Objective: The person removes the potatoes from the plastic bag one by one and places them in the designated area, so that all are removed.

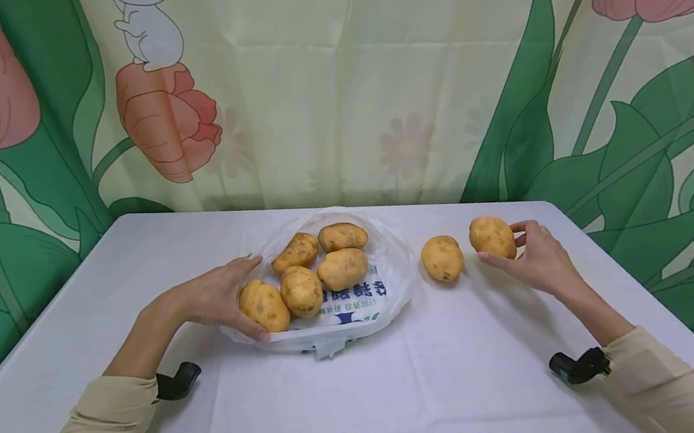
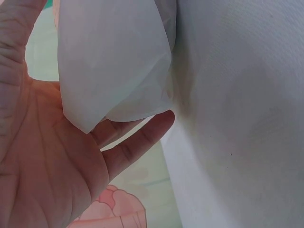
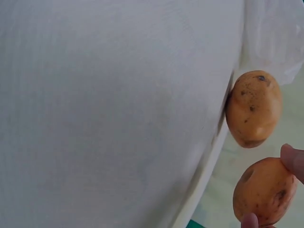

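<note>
My left hand [image 1: 219, 301] rests against the left side of a white plastic bag [image 1: 393, 306], thumb and fingers spread along its rim. In the left wrist view its palm shows, with fingers [image 2: 137, 142] straight beside the hanging plastic [image 2: 114, 57]. The bag lies rolled open and holds several yellow-brown potatoes [image 1: 343, 269]; printed lettering shows on it. To the right, my right hand [image 1: 542, 259] pinches a potato [image 1: 491, 237] between thumb and fingers; the right wrist view shows this held potato [image 3: 263, 190] with fingertips at its sides. Another potato [image 1: 442, 259] sits between the bag and my right hand.
A white cloth covers the table [image 1: 322, 420]. Behind it hangs a curtain [image 1: 318, 102] printed with tulips, leaves and a rabbit. Black wrist cameras are strapped to both forearms, the left camera [image 1: 178, 381] and the right camera [image 1: 577, 366].
</note>
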`<action>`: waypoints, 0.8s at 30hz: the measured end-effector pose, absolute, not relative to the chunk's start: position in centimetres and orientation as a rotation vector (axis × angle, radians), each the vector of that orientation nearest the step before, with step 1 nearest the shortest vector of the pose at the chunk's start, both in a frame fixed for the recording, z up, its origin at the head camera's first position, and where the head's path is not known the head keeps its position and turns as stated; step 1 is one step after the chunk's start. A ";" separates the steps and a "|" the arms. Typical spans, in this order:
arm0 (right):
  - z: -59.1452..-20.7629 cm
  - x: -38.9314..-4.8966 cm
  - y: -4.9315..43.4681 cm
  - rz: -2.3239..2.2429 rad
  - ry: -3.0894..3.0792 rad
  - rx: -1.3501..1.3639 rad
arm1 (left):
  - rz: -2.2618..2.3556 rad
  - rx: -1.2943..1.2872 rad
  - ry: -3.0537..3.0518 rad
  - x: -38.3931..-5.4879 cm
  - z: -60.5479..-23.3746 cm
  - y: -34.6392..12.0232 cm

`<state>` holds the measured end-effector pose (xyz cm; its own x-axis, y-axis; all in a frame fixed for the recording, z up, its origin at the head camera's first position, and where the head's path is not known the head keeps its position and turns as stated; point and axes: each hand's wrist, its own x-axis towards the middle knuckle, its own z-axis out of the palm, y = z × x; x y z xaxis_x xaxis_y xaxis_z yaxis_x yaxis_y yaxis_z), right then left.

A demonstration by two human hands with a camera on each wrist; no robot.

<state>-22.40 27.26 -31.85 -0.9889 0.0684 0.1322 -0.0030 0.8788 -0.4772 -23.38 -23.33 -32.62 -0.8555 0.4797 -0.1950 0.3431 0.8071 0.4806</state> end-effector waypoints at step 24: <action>-32.5 -23.1 27.8 0.586 -3.155 -0.099 | 0.631 0.607 2.676 -23.4 -32.6 -23.4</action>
